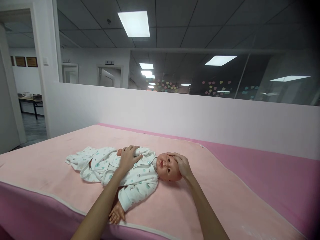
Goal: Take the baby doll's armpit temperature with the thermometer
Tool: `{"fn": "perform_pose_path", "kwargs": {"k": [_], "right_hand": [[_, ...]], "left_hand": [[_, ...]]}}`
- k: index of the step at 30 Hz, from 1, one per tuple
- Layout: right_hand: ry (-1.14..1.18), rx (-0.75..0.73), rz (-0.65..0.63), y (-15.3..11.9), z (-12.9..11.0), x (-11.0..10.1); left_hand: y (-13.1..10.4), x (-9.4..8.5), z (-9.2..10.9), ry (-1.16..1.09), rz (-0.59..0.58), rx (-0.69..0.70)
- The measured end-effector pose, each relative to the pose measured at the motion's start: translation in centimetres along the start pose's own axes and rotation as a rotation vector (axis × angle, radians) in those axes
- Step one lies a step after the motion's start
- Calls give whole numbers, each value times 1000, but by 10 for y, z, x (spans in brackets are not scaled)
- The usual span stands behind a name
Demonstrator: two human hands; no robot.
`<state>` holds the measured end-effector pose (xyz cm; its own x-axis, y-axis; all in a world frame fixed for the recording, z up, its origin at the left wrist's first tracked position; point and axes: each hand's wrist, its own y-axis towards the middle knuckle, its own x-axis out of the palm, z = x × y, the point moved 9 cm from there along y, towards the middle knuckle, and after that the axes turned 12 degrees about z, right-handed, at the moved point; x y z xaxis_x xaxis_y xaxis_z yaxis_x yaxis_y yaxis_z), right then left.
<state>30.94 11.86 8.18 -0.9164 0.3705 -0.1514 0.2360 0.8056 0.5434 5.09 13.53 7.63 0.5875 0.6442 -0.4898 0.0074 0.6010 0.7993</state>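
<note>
Probably office premises, far side dim: ceiling light panel (135, 24), glass partition (190, 71), wall plaques (32, 62), 2 doorways (107, 78).

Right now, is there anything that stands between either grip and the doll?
Nothing visible blocks the way. The right grip touches the doll directly, at its bare head. The left grip rests on its body, with only the printed clothing seen between.

The doll's head (165, 168) looks smooth, glossy plastic — its clothes (137, 175), matt cloth.
</note>
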Motion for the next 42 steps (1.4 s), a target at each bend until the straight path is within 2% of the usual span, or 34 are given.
{"fn": "perform_pose_path", "kwargs": {"k": [6, 12, 26, 33, 42], "right_hand": [[70, -27, 34, 1, 4, -2], [11, -11, 11, 1, 8, 0], [36, -35, 66, 2, 6, -5], [-3, -4, 0, 2, 8, 0], [2, -22, 20, 0, 7, -2]], "left_hand": [[-1, 0, -1, -3, 23, 8], [0, -1, 0, -6, 36, 11], [0, -1, -1, -8, 38, 11], [0, -1, -1, -7, 26, 5], [-1, -1, 0, -4, 39, 16]]}}
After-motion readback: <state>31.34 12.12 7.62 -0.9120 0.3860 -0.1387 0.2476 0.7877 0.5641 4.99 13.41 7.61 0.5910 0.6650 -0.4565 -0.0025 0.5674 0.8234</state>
